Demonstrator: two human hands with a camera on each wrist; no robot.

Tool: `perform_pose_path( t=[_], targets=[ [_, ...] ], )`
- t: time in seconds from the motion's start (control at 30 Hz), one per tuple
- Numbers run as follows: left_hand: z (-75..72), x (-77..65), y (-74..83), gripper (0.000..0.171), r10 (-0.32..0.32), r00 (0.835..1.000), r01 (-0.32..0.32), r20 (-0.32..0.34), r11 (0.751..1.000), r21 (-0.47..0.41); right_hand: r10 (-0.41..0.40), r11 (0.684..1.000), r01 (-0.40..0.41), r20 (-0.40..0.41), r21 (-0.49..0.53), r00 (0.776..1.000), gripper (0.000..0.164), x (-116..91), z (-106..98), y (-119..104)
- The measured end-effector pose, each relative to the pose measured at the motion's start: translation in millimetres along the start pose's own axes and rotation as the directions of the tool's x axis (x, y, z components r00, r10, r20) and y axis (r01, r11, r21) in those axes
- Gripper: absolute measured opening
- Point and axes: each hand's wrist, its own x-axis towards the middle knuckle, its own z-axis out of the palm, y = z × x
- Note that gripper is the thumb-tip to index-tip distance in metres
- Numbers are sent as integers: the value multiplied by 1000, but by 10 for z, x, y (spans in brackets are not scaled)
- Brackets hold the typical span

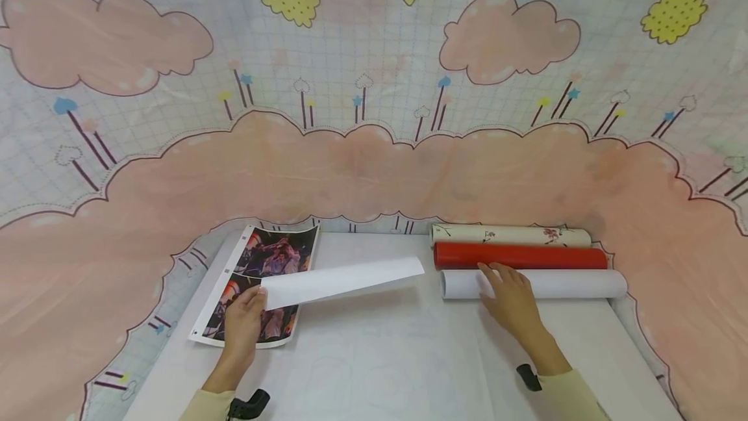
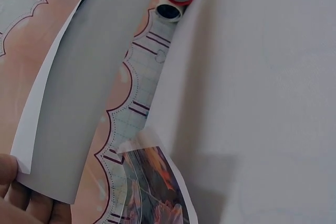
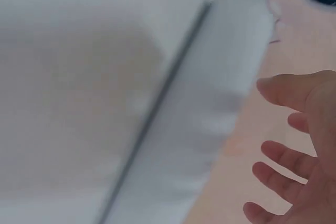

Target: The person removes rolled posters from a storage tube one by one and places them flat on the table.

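Left hand (image 1: 242, 323): pinching one end of a white paper strip (image 1: 345, 281), held above the table (image 1: 397, 362), far end pointing toward the rolls. Strip and hand cover part of the photo print sheet (image 1: 283, 252) lying at table left. Right hand (image 1: 511, 297): fingers loosely spread, over the white roll (image 1: 584, 284); can't tell if touching. Red roll (image 1: 526, 256) just behind that, floral-print roll (image 1: 514, 235) behind red. Cloud-patterned cloth (image 1: 374, 167) beyond.
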Motion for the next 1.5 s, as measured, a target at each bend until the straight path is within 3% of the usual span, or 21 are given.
perform_pose_path(
  t=[0.3,0.57,0.93,1.2,1.5],
  targets=[
    [186,-45,179,39,22,999,-24,45,998,60,-43,998,48,-110,49,993,55,28,-308,-382],
    [447,-118,354,35,131,985,-139,113,988,65,-157,984,173,-231,51,960,49,20,-554,-721],
    [723,-160,416,23,224,964,-230,143,973,29,-303,952,307,-188,-8,934,40,-67,-568,-993],
    [899,-219,422,21,244,949,-254,197,967,22,-314,949,312,-69,-44,947,59,-92,-485,-1065],
    [928,-220,409,25,257,934,-280,248,958,61,-322,947,318,-93,-55,942,52,-93,-381,-1028]
  ],
)
